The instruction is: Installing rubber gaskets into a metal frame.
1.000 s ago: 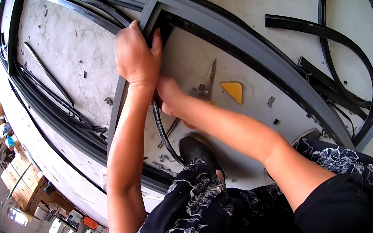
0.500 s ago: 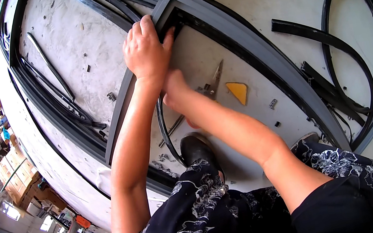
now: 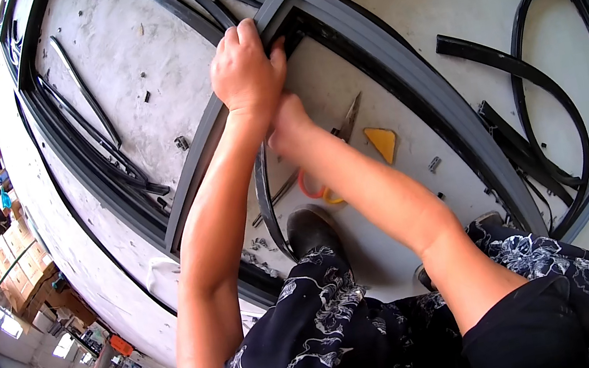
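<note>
A large grey metal window frame [image 3: 399, 65] lies flat on a pale concrete floor. My left hand [image 3: 243, 69] is closed over the frame's bar right at the crossing of its bars. My right hand [image 3: 288, 124] is tucked just under the left one, mostly hidden, fingers closed on a black rubber sealing strip [image 3: 264, 197] that runs along the bar toward my feet.
Scissors with orange handles [image 3: 323, 171] and a yellow wedge [image 3: 382, 143] lie on the floor inside the frame. Loose black rubber strips [image 3: 543, 88] curl at the right and more [image 3: 95, 131] lie at the left. My black shoe [image 3: 310, 230] stands by the bar.
Both hands have slid a little farther along the bar toward the crossing of the frame. The view has shifted slightly with them.
</note>
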